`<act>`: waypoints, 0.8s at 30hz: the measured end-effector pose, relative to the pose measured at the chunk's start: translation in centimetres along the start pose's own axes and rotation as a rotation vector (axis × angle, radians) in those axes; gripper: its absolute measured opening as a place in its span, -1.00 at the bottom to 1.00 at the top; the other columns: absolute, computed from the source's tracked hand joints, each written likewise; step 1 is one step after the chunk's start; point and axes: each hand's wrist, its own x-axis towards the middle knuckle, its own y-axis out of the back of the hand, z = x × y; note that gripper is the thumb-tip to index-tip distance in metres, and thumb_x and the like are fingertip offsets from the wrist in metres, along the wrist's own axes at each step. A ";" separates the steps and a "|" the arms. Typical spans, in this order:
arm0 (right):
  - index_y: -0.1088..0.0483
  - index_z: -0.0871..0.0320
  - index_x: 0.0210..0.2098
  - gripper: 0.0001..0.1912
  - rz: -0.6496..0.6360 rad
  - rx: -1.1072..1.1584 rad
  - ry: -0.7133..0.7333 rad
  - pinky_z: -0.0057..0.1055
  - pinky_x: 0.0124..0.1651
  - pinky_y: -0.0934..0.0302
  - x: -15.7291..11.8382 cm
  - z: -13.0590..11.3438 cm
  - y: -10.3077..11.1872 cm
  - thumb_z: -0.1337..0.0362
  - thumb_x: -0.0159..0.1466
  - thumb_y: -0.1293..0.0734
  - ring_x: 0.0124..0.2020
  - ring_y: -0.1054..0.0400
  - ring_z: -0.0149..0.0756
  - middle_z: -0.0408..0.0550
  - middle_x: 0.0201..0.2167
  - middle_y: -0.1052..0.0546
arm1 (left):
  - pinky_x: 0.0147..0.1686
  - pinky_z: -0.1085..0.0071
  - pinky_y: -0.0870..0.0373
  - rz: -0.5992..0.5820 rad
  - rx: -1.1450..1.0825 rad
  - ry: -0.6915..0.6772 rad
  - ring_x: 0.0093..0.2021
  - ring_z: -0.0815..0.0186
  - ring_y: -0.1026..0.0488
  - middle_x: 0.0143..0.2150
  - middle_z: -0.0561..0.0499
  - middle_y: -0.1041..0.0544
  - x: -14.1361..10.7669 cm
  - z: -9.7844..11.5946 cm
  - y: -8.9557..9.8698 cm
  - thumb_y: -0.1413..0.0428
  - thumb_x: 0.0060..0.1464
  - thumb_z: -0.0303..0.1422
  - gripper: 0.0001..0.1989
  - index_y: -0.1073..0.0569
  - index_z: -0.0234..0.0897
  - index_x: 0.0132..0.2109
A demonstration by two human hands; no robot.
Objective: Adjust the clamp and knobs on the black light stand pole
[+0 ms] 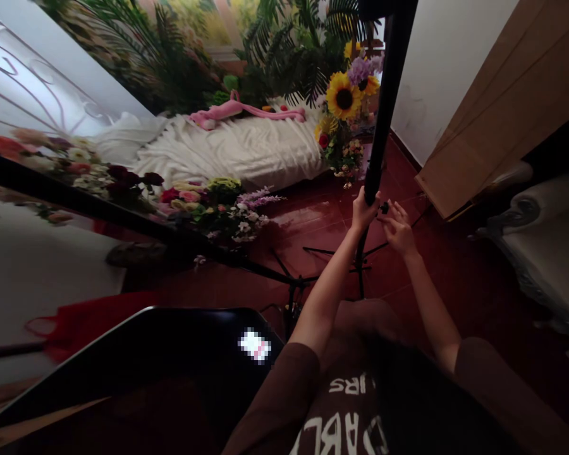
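A black tripod stand (382, 133) rises in front of me, its pole leaning slightly to the right. My left hand (364, 210) is wrapped round the pole at about mid-height. A small black knob (384, 207) juts from the pole beside that hand. Just right of the knob is my right hand (399, 229), its fingers stretched out and apart. Whether a fingertip touches the knob I cannot tell. Under both hands the stand's thin legs spread over the dark red tiled floor (308, 221).
Another black stand (161, 230) slants across the left. Artificial flowers (203, 205) border a bench draped in white cloth (246, 148), with a pink plush toy (227, 110) on it. Sunflowers (344, 96) stand behind the pole. A brown panel (493, 114) leans right, near a carved sofa (540, 234).
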 end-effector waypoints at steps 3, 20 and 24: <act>-0.51 -0.04 -0.10 -0.75 0.001 0.009 0.008 0.08 0.30 -0.08 0.4 0.6 0.2 0.25 0.33 -0.23 0.28 -0.13 -0.14 -0.15 0.23 -0.34 | -0.48 0.51 -0.25 -0.003 0.003 -0.006 -0.52 0.45 -0.34 -0.49 0.09 -0.41 0.0 0.3 0.1 -0.11 0.09 -0.04 -0.64 -0.41 -0.25 -0.17; -0.52 0.01 -0.08 -0.56 0.098 0.388 -0.288 -0.26 -0.01 -0.34 1.8 0.5 -1.0 -0.09 0.30 -0.19 -0.08 -0.42 -0.24 -0.02 -0.11 -0.54 | -0.53 0.52 -0.26 0.015 -0.013 0.023 -0.58 0.46 -0.33 -0.54 0.13 -0.38 -0.2 -0.4 -0.3 -0.11 0.11 -0.11 -0.71 -0.42 -0.22 -0.14; -0.54 0.01 -0.08 -0.57 0.125 0.530 -0.421 -0.29 -0.20 -0.38 2.5 -0.1 -1.3 -0.09 0.25 -0.25 -0.18 -0.44 -0.23 -0.05 -0.17 -0.58 | -0.53 0.52 -0.26 0.019 -0.019 0.013 -0.57 0.46 -0.35 -0.53 0.13 -0.38 -0.2 -0.3 -0.2 -0.11 0.11 -0.12 -0.72 -0.42 -0.22 -0.14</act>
